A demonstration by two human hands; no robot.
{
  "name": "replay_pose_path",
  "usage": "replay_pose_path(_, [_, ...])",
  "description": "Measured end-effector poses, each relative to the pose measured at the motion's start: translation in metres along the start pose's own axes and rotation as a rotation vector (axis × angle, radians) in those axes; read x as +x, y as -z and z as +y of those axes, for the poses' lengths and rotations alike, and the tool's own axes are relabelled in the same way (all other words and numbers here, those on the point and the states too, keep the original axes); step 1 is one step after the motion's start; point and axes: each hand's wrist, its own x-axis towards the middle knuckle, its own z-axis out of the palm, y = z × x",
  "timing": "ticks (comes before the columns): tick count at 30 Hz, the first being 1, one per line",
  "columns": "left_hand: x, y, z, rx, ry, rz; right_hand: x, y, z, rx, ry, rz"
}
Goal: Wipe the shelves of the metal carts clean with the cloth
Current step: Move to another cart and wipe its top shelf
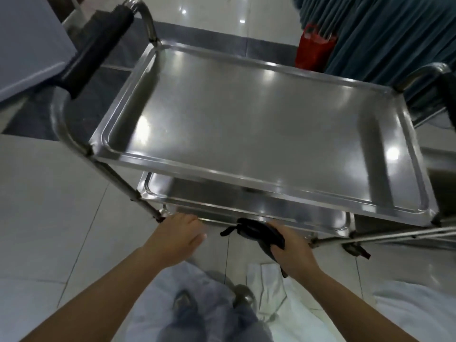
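Observation:
A stainless steel cart stands in front of me, its bare top shelf [246, 119] filling the middle of the view. The lower shelf [187, 191] shows beneath the top shelf's near edge. My right hand [293, 248] grips a dark cloth [259, 230] at the near rim of the lowest shelf. My left hand [180, 233] is beside it to the left, fingers relaxed and reaching toward that same rim, holding nothing. Whether it touches the rim I cannot tell.
The cart's black-padded push handle [98, 50] rises at the far left, a second handle [429, 72] at the right. A red bag [313, 48] and teal curtain [385, 33] stand behind. Another metal cart's frame [407, 235] lies to the right. White cloth [283, 304] lies by my feet.

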Motion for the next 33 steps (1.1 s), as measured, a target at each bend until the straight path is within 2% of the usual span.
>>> replay_pose_path(3, [0.016,-0.058,-0.019,-0.027,0.029,0.047,0.033,-0.045,0.04,-0.059,0.009,-0.014])
replay_pose_path(6, [0.04,-0.13,-0.038,0.095,0.171,-0.025,0.072,-0.1,0.091,-0.125,-0.013,-0.088])
replay_pose_path(9, [0.075,-0.208,-0.061,0.15,0.239,-0.057,0.118,-0.161,0.144,-0.07,-0.002,-0.113])
replay_pose_path(13, [0.128,-0.304,-0.095,0.219,0.226,-0.035,0.18,-0.241,0.223,-0.116,0.011,-0.084])
replay_pose_path(17, [0.182,-0.364,-0.115,0.245,0.177,0.083,0.237,-0.286,0.289,-0.155,-0.002,-0.046])
replay_pose_path(20, [0.216,-0.397,-0.127,0.365,0.251,0.126,0.265,-0.297,0.318,-0.127,0.053,0.058])
replay_pose_path(23, [0.24,-0.43,-0.138,0.318,0.289,0.056,0.278,-0.301,0.337,-0.103,0.136,0.15])
replay_pose_path(29, [0.251,-0.44,-0.13,0.105,0.358,0.09,0.262,-0.303,0.359,-0.222,0.313,0.206])
replay_pose_path(31, [0.262,-0.439,-0.127,0.144,0.339,0.093,0.262,-0.303,0.371,-0.279,0.319,0.206])
replay_pose_path(33, [0.271,-0.443,-0.127,0.278,0.342,0.072,0.266,-0.304,0.381,-0.32,0.314,0.212])
